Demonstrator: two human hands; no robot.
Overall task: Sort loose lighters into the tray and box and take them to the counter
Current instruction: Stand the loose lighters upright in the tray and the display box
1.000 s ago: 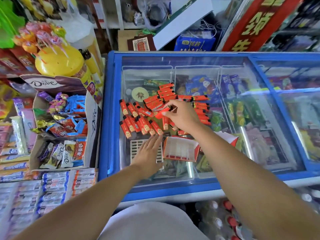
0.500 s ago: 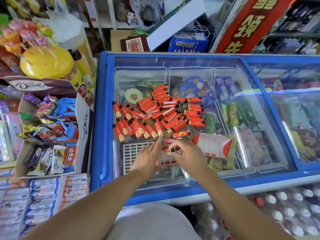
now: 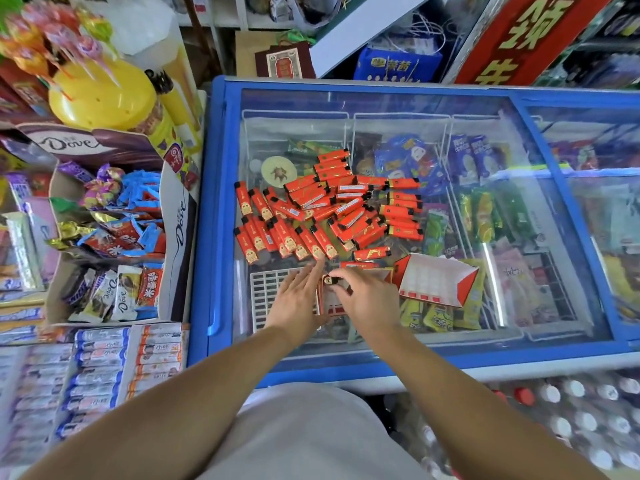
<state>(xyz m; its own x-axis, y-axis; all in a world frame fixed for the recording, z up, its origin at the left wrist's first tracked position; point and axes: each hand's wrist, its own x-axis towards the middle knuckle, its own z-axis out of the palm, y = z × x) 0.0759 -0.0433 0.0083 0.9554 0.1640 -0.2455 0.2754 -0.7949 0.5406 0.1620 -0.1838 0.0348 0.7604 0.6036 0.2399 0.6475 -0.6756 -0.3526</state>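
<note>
Several loose red lighters [image 3: 325, 213] lie in a heap on the glass lid of a blue freezer [image 3: 221, 216]. A white slotted tray [image 3: 268, 292] lies flat on the glass near me. My left hand [image 3: 298, 299] rests flat on the tray's right part with fingers spread. My right hand [image 3: 367, 299] pinches one lighter [image 3: 329, 280] upright over a red box [image 3: 332, 308] beside the tray. A second red and white box [image 3: 436, 282] lies tilted on its side to the right.
A Dove carton [image 3: 104, 230] of sweets stands left of the freezer, with a yellow lollipop tub [image 3: 100, 95] behind it. Rows of packets [image 3: 93, 368] fill the lower left. Bottles [image 3: 571, 410] stand below the freezer front on the right.
My right hand has come back from the heap of lighters with one lighter and now holds it over the red box near the tray. My left hand stayed on the tray.
</note>
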